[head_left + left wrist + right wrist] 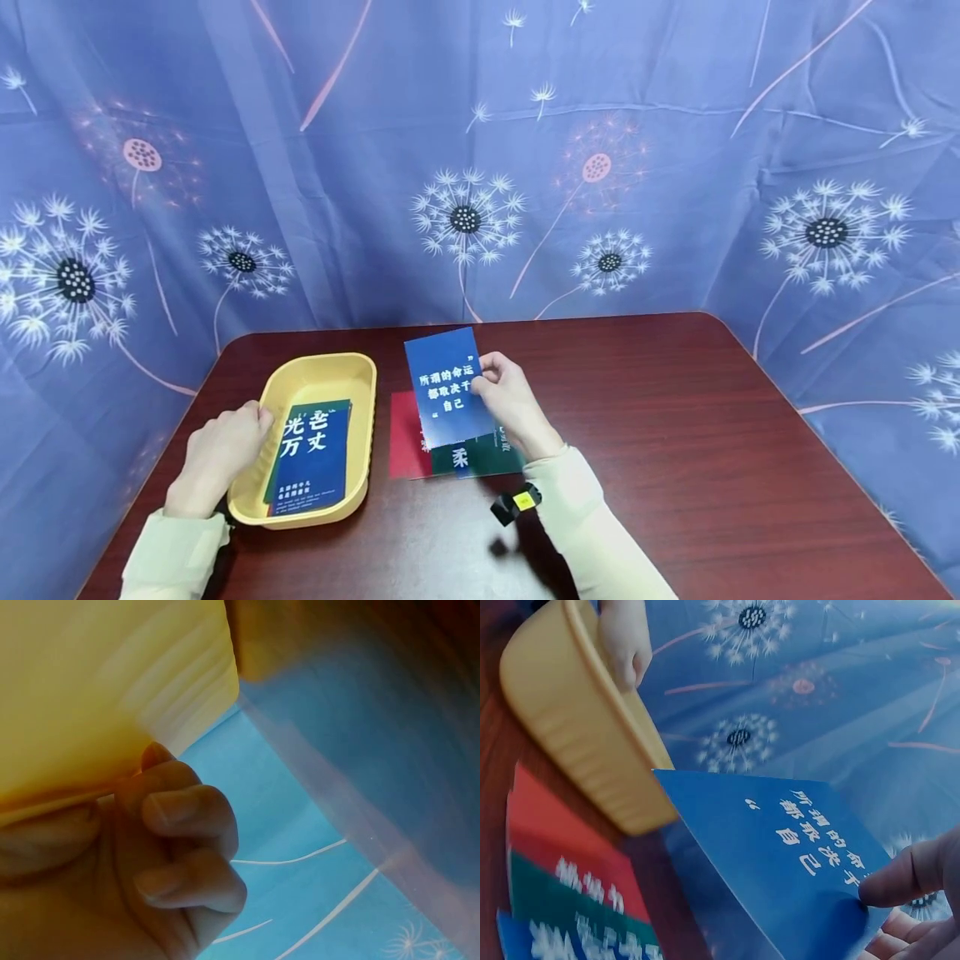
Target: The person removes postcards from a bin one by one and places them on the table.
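A blue card [448, 385] with white Chinese lettering is pinched by its right edge between thumb and fingers of my right hand [517, 406]. It is held up over several red, green and blue cards [405, 433] that overlap on the table. At the left, my left hand [225, 450] grips the left rim of a yellow plastic basket [363, 371], its fingers curled at the edge in the left wrist view. Inside the basket lies a stack of cards, a blue one [315, 467] with large white characters on top and green edges peeking out beneath.
The dark red wooden table [712, 442] stretches to the right of my right hand. Behind it and along both sides hangs a blue curtain [525, 83] printed with dandelions. A black wrist camera [515, 503] with a yellow label is worn on my right wrist.
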The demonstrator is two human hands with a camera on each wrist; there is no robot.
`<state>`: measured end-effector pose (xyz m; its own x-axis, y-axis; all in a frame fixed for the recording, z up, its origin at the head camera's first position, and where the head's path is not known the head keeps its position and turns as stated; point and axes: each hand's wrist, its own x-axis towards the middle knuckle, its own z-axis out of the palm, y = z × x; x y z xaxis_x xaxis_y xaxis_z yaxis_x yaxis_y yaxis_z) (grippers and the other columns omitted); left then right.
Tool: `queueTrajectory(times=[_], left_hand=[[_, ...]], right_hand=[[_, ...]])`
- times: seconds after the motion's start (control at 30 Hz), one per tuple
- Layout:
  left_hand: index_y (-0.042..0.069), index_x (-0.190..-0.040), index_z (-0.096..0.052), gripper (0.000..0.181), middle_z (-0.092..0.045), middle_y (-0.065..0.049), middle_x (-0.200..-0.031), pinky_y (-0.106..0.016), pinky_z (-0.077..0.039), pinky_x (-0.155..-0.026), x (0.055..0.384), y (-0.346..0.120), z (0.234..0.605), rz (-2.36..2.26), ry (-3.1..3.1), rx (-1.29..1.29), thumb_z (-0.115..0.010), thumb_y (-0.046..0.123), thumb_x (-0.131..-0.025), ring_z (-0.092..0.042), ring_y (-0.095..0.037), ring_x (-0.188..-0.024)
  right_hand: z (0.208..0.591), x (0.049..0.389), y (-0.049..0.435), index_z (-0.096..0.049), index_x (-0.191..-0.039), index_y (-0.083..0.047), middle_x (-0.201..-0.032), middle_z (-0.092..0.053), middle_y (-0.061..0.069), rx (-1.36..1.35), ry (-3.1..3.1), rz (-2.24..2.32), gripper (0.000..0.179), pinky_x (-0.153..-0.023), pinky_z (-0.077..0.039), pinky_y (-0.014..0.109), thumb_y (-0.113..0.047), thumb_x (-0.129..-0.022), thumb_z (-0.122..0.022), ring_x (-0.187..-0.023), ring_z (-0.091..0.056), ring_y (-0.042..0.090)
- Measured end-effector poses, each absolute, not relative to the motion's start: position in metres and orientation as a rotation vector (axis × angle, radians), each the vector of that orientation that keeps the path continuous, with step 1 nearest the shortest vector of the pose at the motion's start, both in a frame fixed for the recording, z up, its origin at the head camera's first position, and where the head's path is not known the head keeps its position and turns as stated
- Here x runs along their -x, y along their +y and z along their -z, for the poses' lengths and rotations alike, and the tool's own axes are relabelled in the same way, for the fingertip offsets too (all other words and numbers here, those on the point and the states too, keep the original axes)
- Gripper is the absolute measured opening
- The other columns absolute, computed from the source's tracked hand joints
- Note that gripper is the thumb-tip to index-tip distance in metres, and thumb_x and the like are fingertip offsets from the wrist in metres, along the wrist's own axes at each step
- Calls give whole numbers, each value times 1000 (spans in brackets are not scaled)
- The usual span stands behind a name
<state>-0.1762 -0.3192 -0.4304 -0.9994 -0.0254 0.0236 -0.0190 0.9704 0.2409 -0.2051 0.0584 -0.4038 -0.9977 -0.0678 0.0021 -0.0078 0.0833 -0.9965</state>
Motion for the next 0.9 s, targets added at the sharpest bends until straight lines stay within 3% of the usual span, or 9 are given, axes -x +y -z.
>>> queueTrajectory(times=[0.23,0.47,0.73,0.9], left_hand=[[3,-78,-52,35,-55,-20,-69,-53,-41,-51,177,-321,433,386,-3075,-31,-34,23,-101,-55,-38,-60],[3,-78,-51,35,-55,-21,-69,-53,-41,-51,177,-321,433,386,-3059,-13,-35,23,-101,-55,-40,-60],[3,-79,-52,36,-55,-22,-71,-52,-40,-50,178,-322,434,396,-3073,-9,-34,25,-101,-55,-40,-60],[3,-79,-51,36,-53,-18,-68,-51,-40,-49,178,-323,435,397,-3078,-12,-34,25,-102,-54,-37,-59]], right_hand=[[419,204,90,-55,-100,0,-93,-62,14,-103,2149,2140,18,-57,-46,32,3,-83,-52,-74,-59,23],[431,200,117,-53,-104,1,-102,-59,17,-248,2148,2119,20,-67,-50,38,1,-85,-52,-83,-61,27],[444,203,138,-54,-105,3,-87,-64,12,-304,2196,2097,22,-60,-49,32,5,-83,-55,-70,-62,19],[451,203,146,-53,-109,4,-89,-64,13,-327,2203,2061,24,-59,-53,33,4,-86,-56,-69,-63,20]])
